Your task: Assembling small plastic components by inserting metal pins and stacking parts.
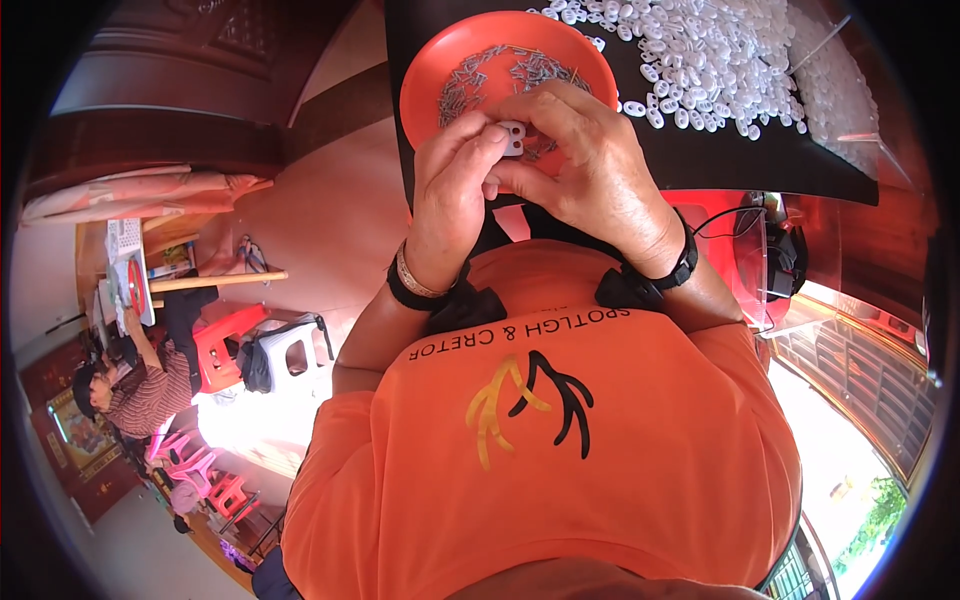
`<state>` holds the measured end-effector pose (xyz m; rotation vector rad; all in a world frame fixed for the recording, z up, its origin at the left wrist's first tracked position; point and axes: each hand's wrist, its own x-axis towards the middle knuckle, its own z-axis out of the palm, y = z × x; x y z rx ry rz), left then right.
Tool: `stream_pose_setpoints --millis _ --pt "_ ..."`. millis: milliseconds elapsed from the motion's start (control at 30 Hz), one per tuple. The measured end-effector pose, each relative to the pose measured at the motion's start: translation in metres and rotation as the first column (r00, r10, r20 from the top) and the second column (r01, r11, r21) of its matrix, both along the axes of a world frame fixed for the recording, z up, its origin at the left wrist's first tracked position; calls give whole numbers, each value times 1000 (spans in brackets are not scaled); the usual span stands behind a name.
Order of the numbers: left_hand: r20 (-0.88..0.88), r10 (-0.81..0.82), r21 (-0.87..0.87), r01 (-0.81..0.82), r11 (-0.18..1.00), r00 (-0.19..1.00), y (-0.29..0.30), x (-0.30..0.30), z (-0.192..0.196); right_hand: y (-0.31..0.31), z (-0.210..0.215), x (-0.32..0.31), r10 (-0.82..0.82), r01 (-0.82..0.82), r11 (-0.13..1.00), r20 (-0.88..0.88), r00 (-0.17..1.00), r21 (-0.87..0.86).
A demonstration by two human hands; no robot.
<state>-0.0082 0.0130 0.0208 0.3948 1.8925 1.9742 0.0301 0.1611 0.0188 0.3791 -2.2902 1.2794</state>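
Item: small holed white plastic piece [514,139], pinched in left hand [450,180] over round orange-red plastic bowl [421,85]; right hand [590,155] curled at its three o'clock, grip unclear; grey metal pins [540,70] toward twelve.

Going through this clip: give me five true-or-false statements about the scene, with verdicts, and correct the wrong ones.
1. Small metal pieces lie in the round bowl. True.
2. The round bowl is green. False: it is orange-red.
3. A small white piece with holes shows between the left hand and the right hand. True.
4. The heap of white parts lies left of the round bowl. False: it lies to the right.
5. The right wrist wears a dark band. True.
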Motion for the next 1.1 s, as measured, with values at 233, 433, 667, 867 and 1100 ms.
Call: stream_pose_setpoints --millis 233,433,667,867,1100 --pt "15 -14 25 14 1000 1000 -4 -4 -6 -3 0 2 -30 32 997 -24 999 66" --pt "-1 10 48 -9 999 1000 -3 -4 -6 -3 -1 0 4 -4 1000 7 1000 -9" --pt "-226 6 25 -1 1000 974 -5 -1 -10 1 0 0 7 0 998 -124 992 56" --pt "-84 15 35 -12 999 996 -1 5 2 12 11 7 12 8 987 -123 992 160" --pt "-94 46 104 -36 994 995 -26 -11 -5 156 101 28 -643 790 551 -467 607 269"
